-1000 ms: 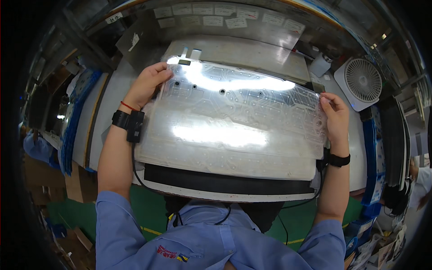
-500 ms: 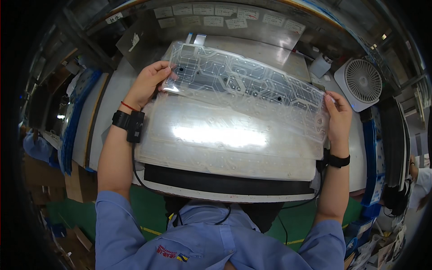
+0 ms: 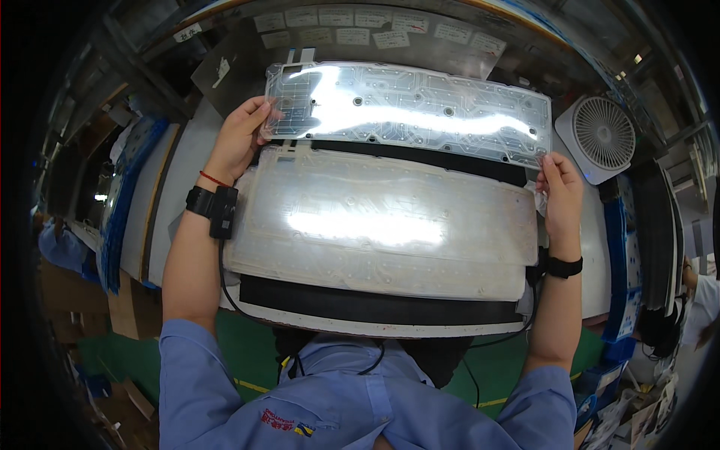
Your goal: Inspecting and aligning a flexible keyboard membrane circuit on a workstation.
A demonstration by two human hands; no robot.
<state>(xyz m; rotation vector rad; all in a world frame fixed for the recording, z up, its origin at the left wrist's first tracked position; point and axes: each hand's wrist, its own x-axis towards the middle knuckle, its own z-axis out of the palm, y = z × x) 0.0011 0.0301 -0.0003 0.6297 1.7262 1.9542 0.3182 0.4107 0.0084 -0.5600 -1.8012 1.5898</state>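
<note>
Between my two hands a clear keyboard membrane [image 3: 409, 101] with printed circuit lines is held up above the far part of the table. Light glares off it, and two short tails stick up from its far left corner. My left hand [image 3: 241, 135] pinches its left edge, thumb on top. At the near right corner, the thumb and fingers of my right hand [image 3: 561, 191] are closed on it. Nearer to me lies a stack of similar clear membranes [image 3: 382, 217], which looks milky and bears a bright reflection.
A black mat [image 3: 375, 300] shows under the stack's near edge. A white fan [image 3: 600, 139] stands at the right, by blue-edged stacks [image 3: 626, 255]. Metal panels with paper labels [image 3: 390, 37] rise behind. Cables hang from both wrist straps.
The held membrane has moved away from me and slightly left, and lies more level across the view, catching more glare. A black strip now shows between it and the stack.
</note>
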